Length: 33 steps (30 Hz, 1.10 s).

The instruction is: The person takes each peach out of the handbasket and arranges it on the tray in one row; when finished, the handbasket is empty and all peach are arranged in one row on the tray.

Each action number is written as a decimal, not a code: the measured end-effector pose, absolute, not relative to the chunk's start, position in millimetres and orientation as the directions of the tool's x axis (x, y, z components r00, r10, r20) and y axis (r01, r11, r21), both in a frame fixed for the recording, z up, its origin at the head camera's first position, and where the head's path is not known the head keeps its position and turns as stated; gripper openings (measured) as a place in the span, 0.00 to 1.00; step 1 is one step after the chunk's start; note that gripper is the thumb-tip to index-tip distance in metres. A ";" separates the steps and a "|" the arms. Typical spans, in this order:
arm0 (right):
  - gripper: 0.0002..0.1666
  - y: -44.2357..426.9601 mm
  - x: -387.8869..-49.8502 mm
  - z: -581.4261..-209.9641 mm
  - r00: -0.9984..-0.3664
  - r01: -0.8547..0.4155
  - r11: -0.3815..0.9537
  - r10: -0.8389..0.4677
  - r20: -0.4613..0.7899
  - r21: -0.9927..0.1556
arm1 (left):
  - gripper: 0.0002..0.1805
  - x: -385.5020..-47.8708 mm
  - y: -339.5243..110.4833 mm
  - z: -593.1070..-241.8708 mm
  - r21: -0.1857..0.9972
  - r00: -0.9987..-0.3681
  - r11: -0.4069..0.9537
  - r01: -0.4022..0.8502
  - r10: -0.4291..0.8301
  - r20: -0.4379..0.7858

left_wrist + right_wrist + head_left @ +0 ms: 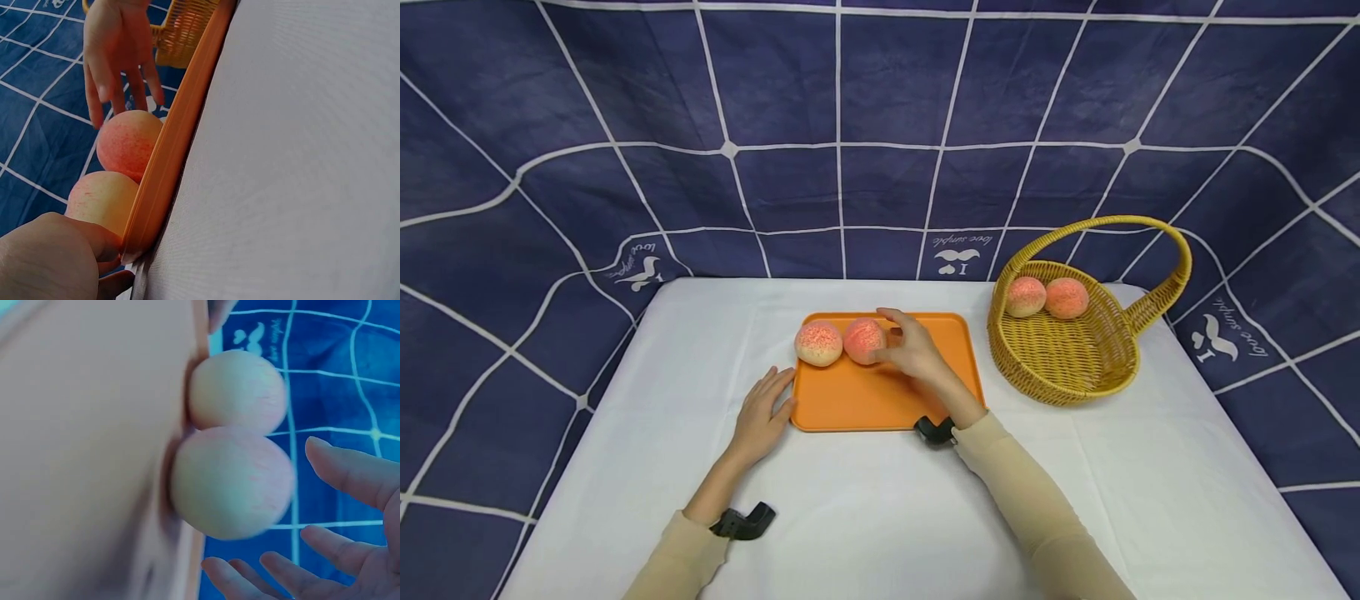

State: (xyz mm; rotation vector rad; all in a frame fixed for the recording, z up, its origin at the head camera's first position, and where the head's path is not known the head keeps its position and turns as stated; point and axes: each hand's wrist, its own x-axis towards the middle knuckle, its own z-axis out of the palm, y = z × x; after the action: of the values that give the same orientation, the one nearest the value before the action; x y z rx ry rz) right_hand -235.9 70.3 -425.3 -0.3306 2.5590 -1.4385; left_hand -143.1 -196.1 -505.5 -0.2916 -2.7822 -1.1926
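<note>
Two peaches sit side by side on an orange tray (880,400), toward its far left corner. My right hand (915,348) is over the tray beside the right-hand peach (862,341). In the right wrist view its fingers (350,469) are spread and stand apart from that peach. The left-hand peach (818,343) touches its neighbour. My left hand (762,418) rests on the table at the tray's left edge, fingers extended and holding nothing. In the left wrist view the thumb (103,240) lies close to the tray's rim; whether it touches is unclear.
A yellow wicker basket (1026,379) with a tall handle stands right of the tray, with two more peaches (1046,297) inside at its far side. White cloth covers the table (850,508). A navy curtain with white grid lines (887,100) hangs behind and at both sides.
</note>
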 end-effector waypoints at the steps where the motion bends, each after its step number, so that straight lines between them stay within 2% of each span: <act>1: 0.46 74.2 -232.8 -422.5 -0.957 -0.114 0.507 -0.285 -0.042 -0.855 | 0.28 -143.4 -196.2 -506.2 0.706 -0.976 0.674 0.218 0.136 0.171; 11: 0.43 147.2 -197.1 -379.5 -0.945 -0.176 0.355 -0.321 0.057 -0.918 | 0.27 -145.6 -195.2 -509.9 0.709 -0.976 0.671 0.216 0.136 0.168; 14: 0.40 178.1 -188.2 -363.9 -0.959 -0.199 0.369 -0.263 0.104 -0.908 | 0.27 -145.5 -195.3 -509.6 0.704 -0.977 0.678 0.214 0.138 0.164; 19: 0.38 223.9 -183.9 -342.4 -0.980 -0.197 0.415 -0.093 0.173 -0.888 | 0.27 -144.9 -196.7 -508.5 0.697 -0.977 0.685 0.213 0.138 0.163; 25: 0.39 262.0 -204.2 -332.3 -0.987 -0.075 0.490 0.087 0.134 -0.869 | 0.27 -144.3 -196.9 -507.2 0.702 -0.977 0.679 0.214 0.141 0.161; 33: 0.41 282.7 -252.7 -336.2 -0.987 0.085 0.458 0.162 -0.011 -0.885 | 0.27 -143.2 -196.9 -506.0 0.701 -0.978 0.682 0.208 0.142 0.152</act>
State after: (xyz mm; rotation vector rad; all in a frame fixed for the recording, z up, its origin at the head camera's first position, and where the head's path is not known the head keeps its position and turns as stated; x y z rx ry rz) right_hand -252.7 282.7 -336.2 0.2332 2.7458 -1.6586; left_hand -143.2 -196.9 -506.0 -0.2921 -2.8024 -1.1843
